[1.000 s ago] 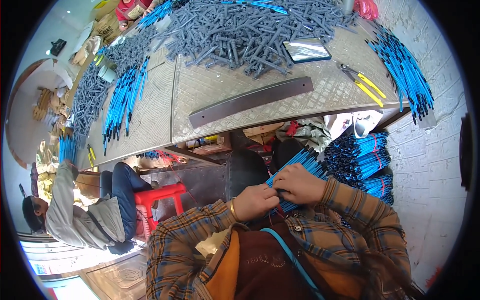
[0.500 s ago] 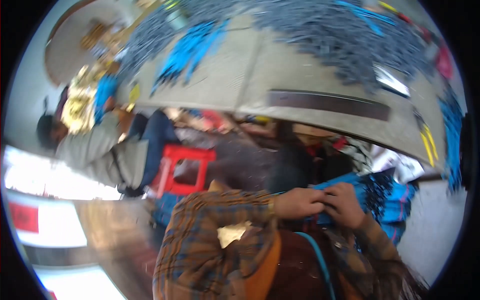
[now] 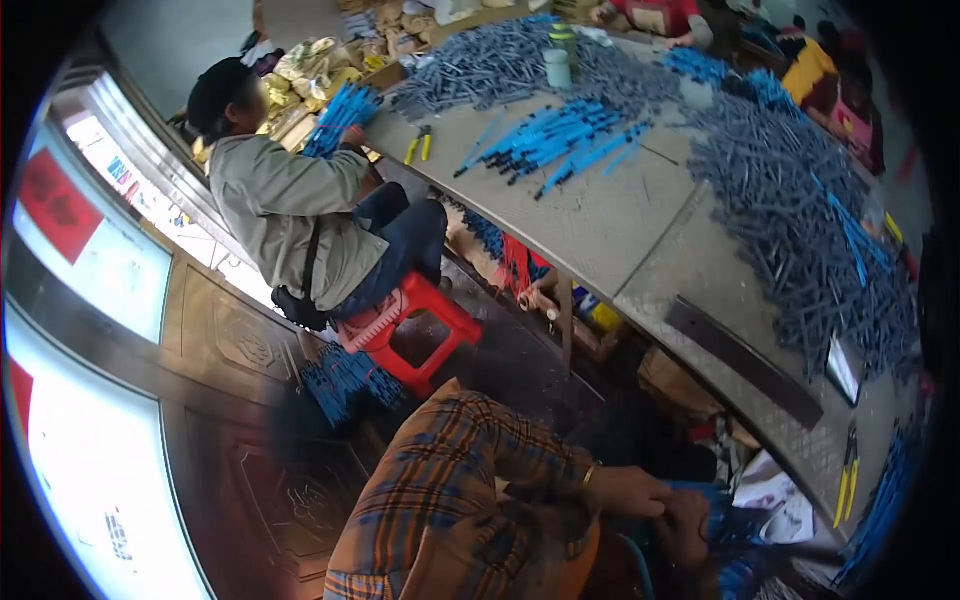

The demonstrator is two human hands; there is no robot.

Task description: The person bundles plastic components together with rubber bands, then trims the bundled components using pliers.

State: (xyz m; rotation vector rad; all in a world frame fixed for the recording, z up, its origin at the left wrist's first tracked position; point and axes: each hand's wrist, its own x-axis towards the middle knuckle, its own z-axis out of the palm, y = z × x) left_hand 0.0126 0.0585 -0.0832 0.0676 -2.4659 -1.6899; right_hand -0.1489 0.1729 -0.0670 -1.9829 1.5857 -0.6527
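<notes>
My left hand and my right hand meet low at the bottom edge, in front of my plaid shirt. Both close on a bundle of blue rods held between them. The rods' far ends run off toward the lower right and are partly hidden by my fingers. A gold bangle sits on my left wrist.
A long metal worktable curves across the right, heaped with grey rods and blue rods. A dark flat bar and yellow-handled pliers lie near its edge. Another person sits on a red stool at left.
The view has swung to the left and tilted, so the table now lies to the right and the seated person is in full view. My hands stay together on the blue bundle.
</notes>
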